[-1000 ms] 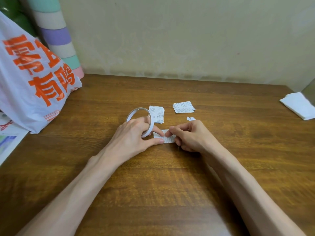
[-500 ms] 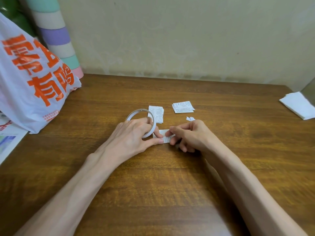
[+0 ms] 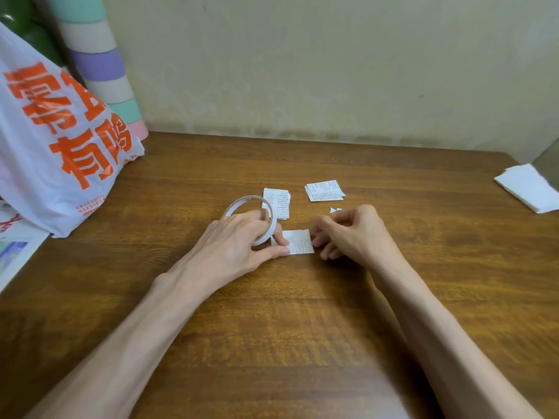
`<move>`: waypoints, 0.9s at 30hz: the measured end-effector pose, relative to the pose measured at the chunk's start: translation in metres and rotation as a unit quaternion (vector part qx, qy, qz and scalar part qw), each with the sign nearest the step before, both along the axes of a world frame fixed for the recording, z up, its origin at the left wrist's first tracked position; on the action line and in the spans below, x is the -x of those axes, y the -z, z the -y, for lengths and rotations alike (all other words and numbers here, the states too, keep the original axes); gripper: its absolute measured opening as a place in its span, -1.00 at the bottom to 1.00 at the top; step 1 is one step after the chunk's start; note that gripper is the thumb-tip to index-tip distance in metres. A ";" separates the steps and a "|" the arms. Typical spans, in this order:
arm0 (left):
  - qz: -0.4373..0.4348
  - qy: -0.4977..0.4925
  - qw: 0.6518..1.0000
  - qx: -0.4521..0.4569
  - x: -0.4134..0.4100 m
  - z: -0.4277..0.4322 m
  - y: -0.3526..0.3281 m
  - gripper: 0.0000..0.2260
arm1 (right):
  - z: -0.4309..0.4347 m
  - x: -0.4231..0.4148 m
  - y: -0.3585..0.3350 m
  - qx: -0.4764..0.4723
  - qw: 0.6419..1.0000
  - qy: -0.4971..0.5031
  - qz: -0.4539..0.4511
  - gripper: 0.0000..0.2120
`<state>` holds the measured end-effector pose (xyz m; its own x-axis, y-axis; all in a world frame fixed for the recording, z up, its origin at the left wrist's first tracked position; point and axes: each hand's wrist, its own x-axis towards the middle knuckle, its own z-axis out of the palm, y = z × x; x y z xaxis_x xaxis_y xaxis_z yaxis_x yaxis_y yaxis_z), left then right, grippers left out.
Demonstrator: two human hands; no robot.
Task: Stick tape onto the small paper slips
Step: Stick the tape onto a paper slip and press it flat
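One tape roll (two slip stacks)

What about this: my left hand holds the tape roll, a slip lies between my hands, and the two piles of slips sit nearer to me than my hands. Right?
Not quite. The head view shows the left pile and the right pile beyond the hands, farther from you. Otherwise yes: the left hand holds the tape roll, and a slip lies between it and the right hand.
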<state>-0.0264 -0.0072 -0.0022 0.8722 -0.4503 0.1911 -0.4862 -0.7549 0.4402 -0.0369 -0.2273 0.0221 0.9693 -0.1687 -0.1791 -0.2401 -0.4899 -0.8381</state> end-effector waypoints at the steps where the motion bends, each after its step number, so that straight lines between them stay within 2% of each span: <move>1: -0.002 0.000 1.000 0.001 0.000 0.000 0.000 -0.87 | 0.003 0.000 0.001 0.009 1.000 -0.012 0.018 -0.82; 5: -0.007 -0.004 1.000 0.001 0.000 0.001 0.000 -0.84 | 0.001 -0.002 0.012 0.078 0.988 -0.085 0.101 -0.91; 8: -0.001 -0.006 1.000 -0.002 0.001 0.001 -0.001 -0.82 | -0.004 -0.003 0.020 0.111 0.979 -0.120 0.125 -0.93; 20: -0.003 -0.014 1.000 -0.005 0.002 0.002 -0.002 -0.87 | -0.008 -0.009 0.028 0.138 0.978 -0.112 0.109 -0.90; 27: -0.049 -0.081 0.994 0.053 -0.001 0.004 -0.003 -0.79 | -0.010 -0.013 0.026 0.122 0.984 -0.094 0.087 -0.83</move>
<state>-0.0252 -0.0114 0.0006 0.9485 -0.2840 0.1404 -0.3126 -0.7672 0.5601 -0.0237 -0.2172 -0.0038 0.9999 -0.0007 0.0153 0.0104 -0.7031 -0.7110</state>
